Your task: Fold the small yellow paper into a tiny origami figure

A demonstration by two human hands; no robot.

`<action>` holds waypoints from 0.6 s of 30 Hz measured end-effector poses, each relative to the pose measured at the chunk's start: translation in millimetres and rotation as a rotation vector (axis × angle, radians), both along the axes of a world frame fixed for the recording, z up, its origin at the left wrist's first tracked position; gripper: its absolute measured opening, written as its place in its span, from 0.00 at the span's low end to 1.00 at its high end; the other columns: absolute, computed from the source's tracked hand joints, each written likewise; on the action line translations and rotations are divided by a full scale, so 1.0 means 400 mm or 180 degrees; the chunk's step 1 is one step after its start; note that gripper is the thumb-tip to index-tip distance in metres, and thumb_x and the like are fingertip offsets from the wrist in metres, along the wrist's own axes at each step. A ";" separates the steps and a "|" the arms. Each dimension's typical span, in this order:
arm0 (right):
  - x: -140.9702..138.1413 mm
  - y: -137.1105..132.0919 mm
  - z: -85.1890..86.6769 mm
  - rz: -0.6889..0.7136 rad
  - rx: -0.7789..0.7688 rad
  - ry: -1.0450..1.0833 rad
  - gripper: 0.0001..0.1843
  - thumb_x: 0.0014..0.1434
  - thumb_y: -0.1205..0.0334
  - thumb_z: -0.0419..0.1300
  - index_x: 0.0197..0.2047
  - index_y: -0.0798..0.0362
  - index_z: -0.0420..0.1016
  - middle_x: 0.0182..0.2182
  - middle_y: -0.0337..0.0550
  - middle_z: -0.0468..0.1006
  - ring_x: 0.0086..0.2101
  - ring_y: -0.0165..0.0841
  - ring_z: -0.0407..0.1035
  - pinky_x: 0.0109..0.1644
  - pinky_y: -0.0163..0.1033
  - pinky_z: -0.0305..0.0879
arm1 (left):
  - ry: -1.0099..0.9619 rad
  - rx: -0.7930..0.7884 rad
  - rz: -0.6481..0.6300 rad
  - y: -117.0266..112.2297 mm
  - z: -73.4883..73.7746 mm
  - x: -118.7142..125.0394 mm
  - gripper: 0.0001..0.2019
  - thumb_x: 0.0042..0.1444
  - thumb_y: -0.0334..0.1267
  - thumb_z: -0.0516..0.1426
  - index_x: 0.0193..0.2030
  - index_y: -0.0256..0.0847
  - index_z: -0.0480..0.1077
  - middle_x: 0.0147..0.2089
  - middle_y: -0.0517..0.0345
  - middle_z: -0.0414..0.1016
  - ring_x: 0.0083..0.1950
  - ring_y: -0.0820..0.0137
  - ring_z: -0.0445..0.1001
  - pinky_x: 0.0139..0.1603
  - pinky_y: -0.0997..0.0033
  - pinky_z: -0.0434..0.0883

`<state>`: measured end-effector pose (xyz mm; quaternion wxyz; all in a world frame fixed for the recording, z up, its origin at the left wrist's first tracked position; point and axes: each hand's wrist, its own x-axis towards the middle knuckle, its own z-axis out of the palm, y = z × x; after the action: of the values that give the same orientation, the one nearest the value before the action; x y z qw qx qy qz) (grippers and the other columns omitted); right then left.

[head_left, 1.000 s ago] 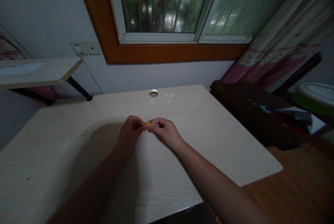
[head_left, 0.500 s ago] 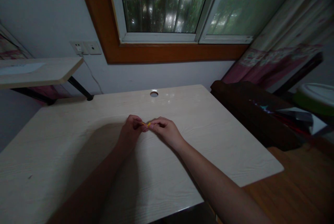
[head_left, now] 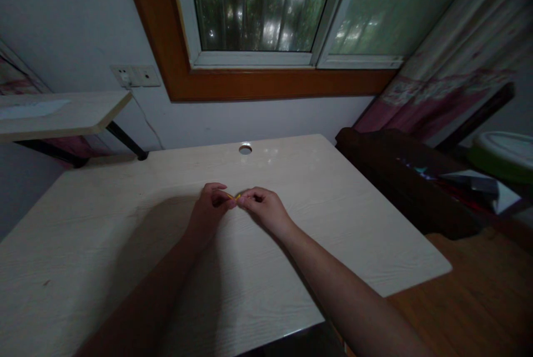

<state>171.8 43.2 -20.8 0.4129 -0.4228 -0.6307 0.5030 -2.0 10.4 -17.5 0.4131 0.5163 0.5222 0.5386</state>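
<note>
A small, thin yellow strip point(head_left: 238, 197) is pinched between my two hands above the middle of the desk. My left hand point(head_left: 209, 208) is closed on its left end, thumb and fingertips pressed together, with one finger raised over the pinch. From the other side, my right hand point(head_left: 267, 210) grips it between thumb and bent forefinger. The fingertips of both hands nearly meet and hide most of the strip. What it is made of is too small to make out.
Both forearms rest over a pale wood-grain desk point(head_left: 333, 224) with a round cable hole point(head_left: 245, 149) near its back edge. A raised shelf point(head_left: 83, 110) stands at the left on black legs. Dark furniture point(head_left: 383, 174) with items on it adjoins the right, and a window point(head_left: 266, 7) is behind.
The fingers of my left hand have shifted slightly around the strip, its lower fingers drawing in. My right hand stays almost in the same place.
</note>
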 end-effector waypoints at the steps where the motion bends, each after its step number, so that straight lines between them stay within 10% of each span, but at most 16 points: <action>1: 0.000 -0.001 -0.001 0.0023 -0.0019 -0.0001 0.12 0.52 0.53 0.66 0.34 0.54 0.80 0.31 0.44 0.81 0.31 0.32 0.71 0.36 0.36 0.65 | 0.0005 0.0007 0.0012 0.001 0.000 -0.001 0.22 0.47 0.38 0.66 0.46 0.42 0.62 0.31 0.62 0.77 0.35 0.68 0.77 0.40 0.67 0.71; 18: 0.001 -0.003 -0.002 0.0267 -0.0280 0.0265 0.14 0.47 0.52 0.69 0.32 0.54 0.79 0.29 0.42 0.80 0.29 0.31 0.70 0.33 0.35 0.63 | -0.0137 -0.0052 -0.0211 0.006 0.007 -0.011 0.20 0.46 0.33 0.66 0.42 0.42 0.60 0.29 0.63 0.77 0.33 0.69 0.77 0.38 0.69 0.72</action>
<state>172.2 42.0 -21.4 0.3983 -0.3924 -0.6074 0.5643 -6.3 12.8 -14.6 0.4460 0.5182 0.5002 0.5314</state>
